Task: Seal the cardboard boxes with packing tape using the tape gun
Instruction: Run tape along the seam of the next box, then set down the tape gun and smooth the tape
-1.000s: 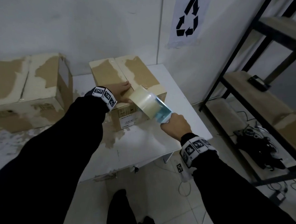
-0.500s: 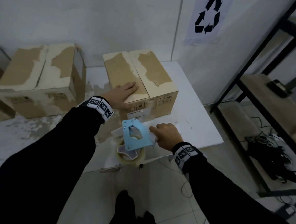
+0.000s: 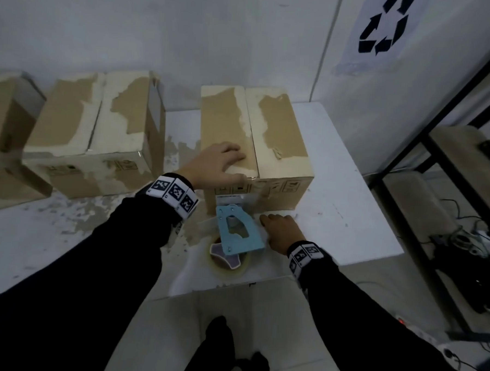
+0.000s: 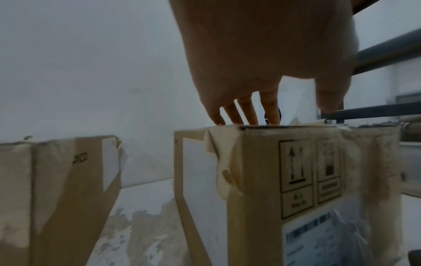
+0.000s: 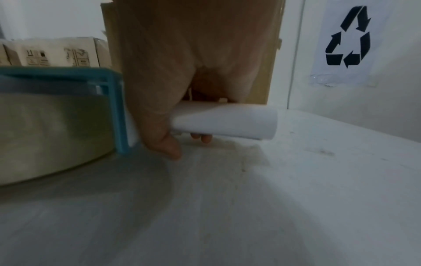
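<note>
Left hand (image 3: 216,166) lies flat on the cardboard box (image 3: 277,136); right hand (image 3: 282,232) apparently grips the tape gun (image 3: 237,233).

bare table (image 3: 335,218) lies open right of the box (image 3: 280,136); a second box (image 3: 99,126) crowds its left.

Recycling sign (image 3: 384,25) on wall, black metal shelf rack (image 3: 451,133) w/ cables at right.

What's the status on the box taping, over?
Left hand flat on tan cardboard box. Right hand grips blue tape gun's white handle, gun on white table. Nothing obstructing.
</note>
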